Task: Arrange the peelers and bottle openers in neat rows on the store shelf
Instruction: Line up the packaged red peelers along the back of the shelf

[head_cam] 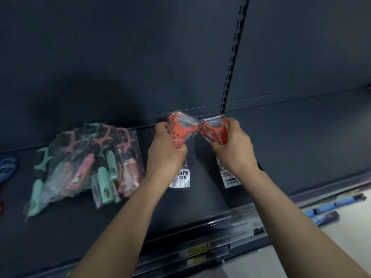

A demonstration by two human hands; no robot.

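Two peeler bundles (178,131), left hand (166,155), right hand (234,149), over shelf (291,147); pile (86,163) leftward.

Dark grey shelf (210,199). Mid-shelf peeler packs (179,135) orange-red, dotted, white labels. Shelf-left peeler pile (84,163): mint, pink, black. Far-left blue item (8,169).

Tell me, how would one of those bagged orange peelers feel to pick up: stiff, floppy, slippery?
Probably rigid inside, floppy outside: the clear bag ends of the orange peelers hang below the left hand. Likely light, since the right hand grips a bunch too. The glossy bags may slide, as the sprawled green and pink peelers suggest.
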